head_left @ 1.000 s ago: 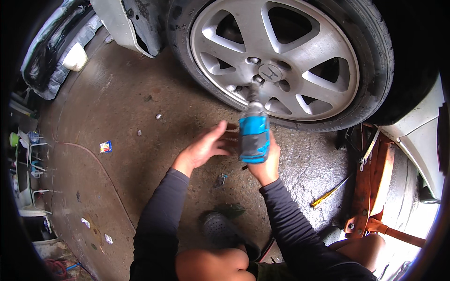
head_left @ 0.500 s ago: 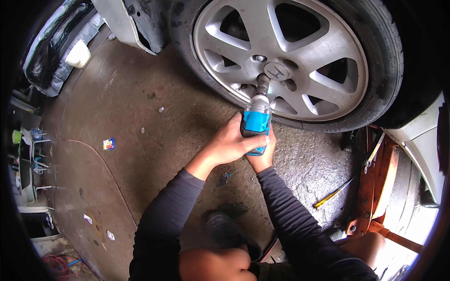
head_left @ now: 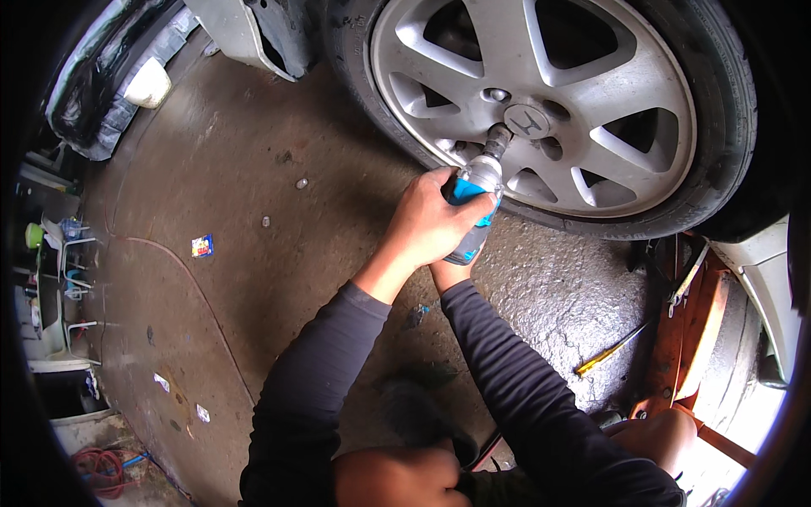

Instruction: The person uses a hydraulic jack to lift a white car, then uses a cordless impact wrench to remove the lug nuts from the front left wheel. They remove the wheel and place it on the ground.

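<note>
A blue and black cordless impact wrench points away from me at a silver alloy wheel. Its dark socket sits in one of the lug recesses beside the round centre cap; whether a nut is inside is hidden. My left hand is closed over the top and left side of the tool's body, thumb laid across it. Below, my right hand is closed at the handle, mostly hidden behind the tool and my left hand. A bare lug nut shows in another recess.
A black tyre surrounds the wheel. On the wet concrete at right lie a yellow-handled screwdriver and an orange floor jack. A thin hose crosses the floor at left, near a small colourful packet. White chairs stand far left.
My left hand has slid forward and over the top of the impact wrench, covering more of its blue body. The view has shifted, so the wheel appears farther right. The socket stays in its recess.
</note>
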Demonstrator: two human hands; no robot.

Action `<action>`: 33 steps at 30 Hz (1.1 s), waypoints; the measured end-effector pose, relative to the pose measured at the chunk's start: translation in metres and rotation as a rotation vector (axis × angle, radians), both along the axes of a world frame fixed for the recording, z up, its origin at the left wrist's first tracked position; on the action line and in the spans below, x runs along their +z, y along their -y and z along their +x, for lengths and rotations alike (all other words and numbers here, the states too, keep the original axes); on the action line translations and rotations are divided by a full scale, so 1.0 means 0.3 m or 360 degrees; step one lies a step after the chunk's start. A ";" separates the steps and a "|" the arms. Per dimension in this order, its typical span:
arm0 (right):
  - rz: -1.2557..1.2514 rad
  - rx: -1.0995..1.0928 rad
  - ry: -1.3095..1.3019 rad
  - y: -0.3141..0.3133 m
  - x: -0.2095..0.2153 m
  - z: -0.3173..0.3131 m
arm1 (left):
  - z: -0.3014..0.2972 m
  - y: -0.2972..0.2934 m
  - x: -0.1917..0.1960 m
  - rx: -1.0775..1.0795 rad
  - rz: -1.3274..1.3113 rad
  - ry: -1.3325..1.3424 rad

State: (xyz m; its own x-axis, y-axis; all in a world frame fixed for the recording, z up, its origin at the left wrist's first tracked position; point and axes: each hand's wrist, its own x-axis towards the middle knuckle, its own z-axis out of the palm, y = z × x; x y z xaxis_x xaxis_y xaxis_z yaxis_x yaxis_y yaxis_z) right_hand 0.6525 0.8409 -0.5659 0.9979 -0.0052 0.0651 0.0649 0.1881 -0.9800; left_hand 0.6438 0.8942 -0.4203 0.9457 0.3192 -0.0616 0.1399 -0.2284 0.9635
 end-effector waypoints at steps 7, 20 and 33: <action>-0.0540 0.0238 0.0266 0.024 -0.017 -0.017 | 0.010 0.008 -0.016 0.0026 -0.0065 0.0033; -0.0841 0.0559 0.0425 0.222 0.011 -0.043 | -0.026 -0.079 -0.049 0.0086 -0.0661 -0.0210; -0.0607 0.1425 0.0169 0.319 0.267 -0.120 | -0.296 -0.396 -0.484 0.0916 -0.1844 -0.0432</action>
